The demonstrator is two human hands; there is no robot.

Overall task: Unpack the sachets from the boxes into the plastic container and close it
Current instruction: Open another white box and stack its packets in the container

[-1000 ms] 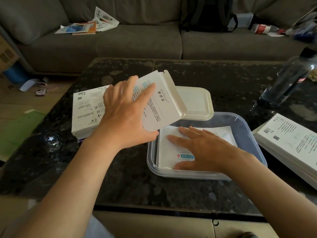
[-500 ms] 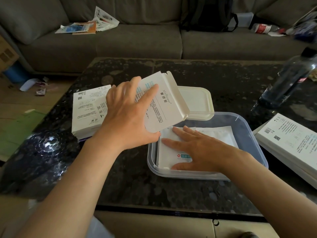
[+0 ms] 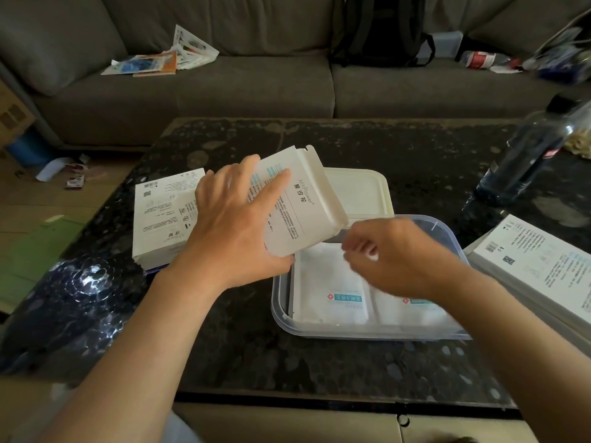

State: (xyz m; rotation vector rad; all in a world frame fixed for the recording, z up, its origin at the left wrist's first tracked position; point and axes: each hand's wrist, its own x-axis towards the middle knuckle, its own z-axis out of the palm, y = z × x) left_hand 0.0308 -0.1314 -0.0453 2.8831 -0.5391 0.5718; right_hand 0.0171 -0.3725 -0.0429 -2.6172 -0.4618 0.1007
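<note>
— Dark stone table (image 3: 351,145), sofa (image 3: 256,87) behind. Where's the box (image 3: 303,206)?
— Tilted over the plastic container (image 3: 319,329), and the left hand (image 3: 236,225) grips it, fingers spread across its face.
— And the right hand (image 3: 393,254)?
— Blurred at the box's open end, so I can't tell whether it pinches anything. Sachets (image 3: 329,282) lie flat inside the container.
— They look light, limp and slick. I'd pinch one by a corner.
</note>
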